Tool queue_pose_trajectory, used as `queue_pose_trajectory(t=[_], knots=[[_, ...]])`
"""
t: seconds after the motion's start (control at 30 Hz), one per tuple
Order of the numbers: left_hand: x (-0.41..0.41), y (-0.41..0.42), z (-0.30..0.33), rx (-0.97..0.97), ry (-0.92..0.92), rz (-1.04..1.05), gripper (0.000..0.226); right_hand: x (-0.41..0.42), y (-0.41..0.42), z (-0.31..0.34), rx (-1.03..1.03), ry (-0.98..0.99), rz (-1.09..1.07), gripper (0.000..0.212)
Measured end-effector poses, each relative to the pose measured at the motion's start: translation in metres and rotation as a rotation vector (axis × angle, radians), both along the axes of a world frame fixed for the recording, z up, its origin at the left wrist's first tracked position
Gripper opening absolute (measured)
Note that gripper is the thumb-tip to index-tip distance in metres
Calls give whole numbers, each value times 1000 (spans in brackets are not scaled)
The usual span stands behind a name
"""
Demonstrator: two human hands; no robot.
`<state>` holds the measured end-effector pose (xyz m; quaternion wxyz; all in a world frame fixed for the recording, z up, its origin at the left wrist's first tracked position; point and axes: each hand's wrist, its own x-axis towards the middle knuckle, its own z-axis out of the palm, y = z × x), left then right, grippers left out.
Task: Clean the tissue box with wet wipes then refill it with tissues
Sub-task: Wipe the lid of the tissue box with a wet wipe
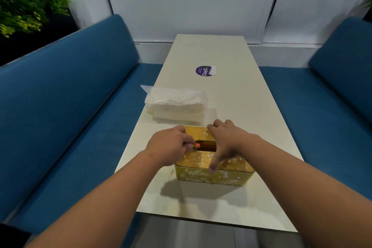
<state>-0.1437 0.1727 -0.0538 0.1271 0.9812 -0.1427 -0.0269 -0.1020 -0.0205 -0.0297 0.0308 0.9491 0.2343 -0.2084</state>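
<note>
A gold tissue box (213,175) with white flecks stands near the front of the cream table (237,94); its lid has a dark oval slot (206,145). My left hand (171,145) grips the lid's left end, with a finger at the slot's left edge. My right hand (225,143) lies across the lid, fingers over its far edge and thumb down the near side. Just behind the box, a clear plastic pack of white tissues (177,104) lies on the table. No wet wipes are in sight.
A round purple sticker (202,71) with a white scrap (213,71) beside it sits farther along the table. Blue sofas (66,106) flank the table on both sides. A green plant (26,6) stands at the back left.
</note>
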Motion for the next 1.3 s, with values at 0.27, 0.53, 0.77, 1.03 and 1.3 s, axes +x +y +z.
queue_pose_trajectory(t=[0.27, 0.53, 0.77, 1.03, 1.3], knots=[[-3, 13, -4, -3, 2, 52, 27, 1, -1, 0, -5, -5, 3, 134], [-5, 17, -1, 17, 16, 69, 27, 2, -1, -1, -7, -6, 0, 138], [0, 16, -3, 2, -8, 88, 27, 1, 1, -3, 4, -4, -4, 138], [7, 15, -4, -21, -15, 55, 26, -1, 1, 0, 0, -9, 22, 134], [19, 9, -3, 27, -12, -19, 27, -3, 0, -1, -8, -10, 17, 132]])
